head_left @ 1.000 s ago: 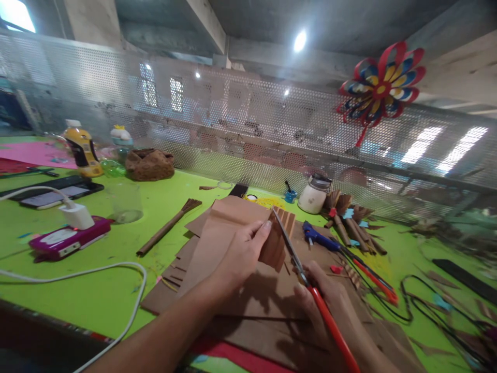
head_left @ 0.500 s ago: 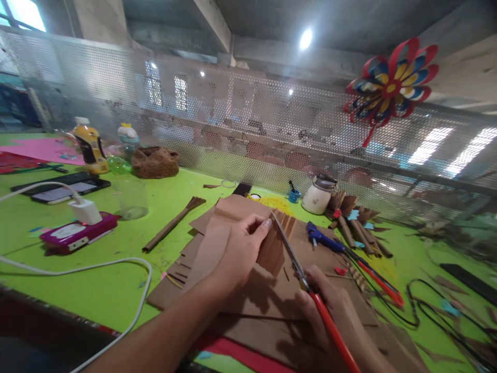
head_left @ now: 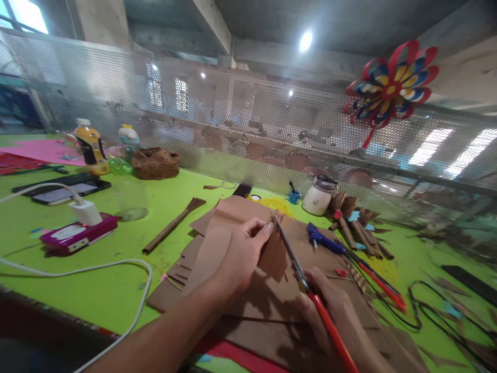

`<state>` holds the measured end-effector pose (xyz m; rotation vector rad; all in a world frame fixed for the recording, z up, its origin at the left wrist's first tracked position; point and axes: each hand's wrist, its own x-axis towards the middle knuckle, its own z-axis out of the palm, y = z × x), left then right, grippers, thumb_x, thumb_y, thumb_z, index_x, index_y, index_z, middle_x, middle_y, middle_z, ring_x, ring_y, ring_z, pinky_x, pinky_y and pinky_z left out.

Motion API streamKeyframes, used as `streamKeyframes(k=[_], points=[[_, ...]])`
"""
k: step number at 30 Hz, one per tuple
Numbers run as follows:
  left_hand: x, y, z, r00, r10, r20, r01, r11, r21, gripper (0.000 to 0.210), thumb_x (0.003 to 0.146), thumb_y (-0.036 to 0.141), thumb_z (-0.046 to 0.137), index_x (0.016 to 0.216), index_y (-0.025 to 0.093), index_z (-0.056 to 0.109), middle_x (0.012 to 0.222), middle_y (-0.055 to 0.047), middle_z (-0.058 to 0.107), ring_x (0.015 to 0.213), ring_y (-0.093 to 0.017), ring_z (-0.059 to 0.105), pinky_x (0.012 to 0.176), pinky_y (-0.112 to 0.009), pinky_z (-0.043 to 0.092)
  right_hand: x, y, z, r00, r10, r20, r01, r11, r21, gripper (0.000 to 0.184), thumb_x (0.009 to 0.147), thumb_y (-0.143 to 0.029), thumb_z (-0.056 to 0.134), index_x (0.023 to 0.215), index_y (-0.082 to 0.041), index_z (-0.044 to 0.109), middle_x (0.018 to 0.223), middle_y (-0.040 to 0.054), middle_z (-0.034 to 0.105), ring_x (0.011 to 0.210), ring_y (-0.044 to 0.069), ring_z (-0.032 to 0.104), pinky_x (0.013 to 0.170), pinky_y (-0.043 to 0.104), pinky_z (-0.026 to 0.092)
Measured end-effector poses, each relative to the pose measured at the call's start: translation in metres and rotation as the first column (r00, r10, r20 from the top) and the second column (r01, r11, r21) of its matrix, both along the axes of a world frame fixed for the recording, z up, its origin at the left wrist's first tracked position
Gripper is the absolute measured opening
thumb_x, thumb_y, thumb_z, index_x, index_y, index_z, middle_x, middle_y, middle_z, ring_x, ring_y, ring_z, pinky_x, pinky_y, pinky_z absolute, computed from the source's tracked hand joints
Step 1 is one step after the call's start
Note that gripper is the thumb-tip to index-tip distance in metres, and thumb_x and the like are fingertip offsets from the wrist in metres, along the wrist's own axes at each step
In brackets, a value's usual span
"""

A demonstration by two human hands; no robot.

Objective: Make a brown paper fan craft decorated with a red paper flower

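Observation:
My left hand pinches a small piece of brown paper between thumb and fingers. The piece has narrow strips along its far edge. My right hand is closed around red-handled scissors, whose blades point away from me and look nearly closed. Their tips lie beside my left thumb, at the strips of the paper. Beneath both hands are stacked sheets of brown kraft paper. How my right fingers sit in the handles is partly hidden.
A blue glue gun and a red cutter lie to the right, before tied brown paper bundles and a white jar. On the left are a rolled paper stick, a clear cup and a purple power strip with a white cable.
The strips at the far edge of the paper piece show less now, and the piece has turned slightly in my left hand. The scissor blades have drawn closer together.

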<state>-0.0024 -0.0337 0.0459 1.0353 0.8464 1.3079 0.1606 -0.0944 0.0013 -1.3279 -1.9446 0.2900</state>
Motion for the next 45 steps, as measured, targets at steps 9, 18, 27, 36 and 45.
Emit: streamKeyframes(k=[9, 18, 27, 36, 45], points=[[0.005, -0.004, -0.002, 0.997, -0.072, -0.035, 0.072, 0.997, -0.014, 0.022, 0.073, 0.035, 0.059, 0.065, 0.017, 0.051, 0.057, 0.004, 0.048, 0.050, -0.007, 0.042, 0.050, -0.019, 0.034, 0.003, 0.000, -0.001, 1.000, -0.012, -0.014, 0.012, 1.000, 0.004, 0.031, 0.085, -0.047, 0.039, 0.088, -0.019, 0.052, 0.066, 0.0013, 0.057, 0.055, 0.015, 0.052, 0.051, 0.025, 0.038], [0.007, -0.005, -0.003, 0.996, -0.094, 0.009, 0.094, 0.995, -0.019, 0.020, 0.075, 0.033, 0.058, 0.067, 0.017, 0.051, 0.058, 0.004, 0.048, 0.051, -0.007, 0.043, 0.051, -0.020, 0.035, 0.000, -0.001, 0.000, 0.998, -0.054, 0.019, 0.054, 0.998, -0.025, 0.034, 0.085, -0.050, 0.035, 0.087, -0.019, 0.051, 0.058, -0.0001, 0.054, 0.050, 0.015, 0.051, 0.046, 0.023, 0.035], [0.009, -0.003, -0.005, 0.995, -0.088, 0.036, 0.089, 0.996, -0.021, 0.021, 0.073, 0.033, 0.060, 0.066, 0.015, 0.051, 0.058, 0.005, 0.048, 0.051, -0.006, 0.043, 0.053, -0.020, 0.035, -0.005, -0.002, 0.002, 0.997, -0.072, 0.011, 0.072, 0.997, -0.013, 0.035, 0.086, -0.050, 0.035, 0.085, -0.020, 0.052, 0.056, -0.0001, 0.055, 0.048, 0.014, 0.051, 0.044, 0.023, 0.034], [0.009, -0.003, -0.007, 0.995, -0.089, 0.046, 0.090, 0.996, -0.013, 0.021, 0.073, 0.033, 0.060, 0.066, 0.015, 0.051, 0.058, 0.004, 0.048, 0.052, -0.006, 0.042, 0.051, -0.019, 0.034, -0.010, -0.006, 0.007, 0.995, -0.085, -0.046, 0.082, 0.994, -0.067, 0.037, 0.085, -0.052, 0.036, 0.083, -0.020, 0.052, 0.056, -0.0006, 0.055, 0.050, 0.014, 0.051, 0.047, 0.022, 0.036], [0.010, -0.003, -0.009, 0.989, -0.120, 0.084, 0.121, 0.993, 0.003, 0.017, 0.073, 0.029, 0.059, 0.065, 0.016, 0.052, 0.058, 0.004, 0.051, 0.052, -0.008, 0.046, 0.053, -0.020, 0.037, -0.005, 0.006, 0.003, 0.979, -0.200, 0.025, 0.200, 0.980, -0.003, 0.036, 0.086, -0.050, 0.033, 0.080, -0.021, 0.053, 0.055, 0.0012, 0.057, 0.047, 0.016, 0.053, 0.045, 0.023, 0.036]])
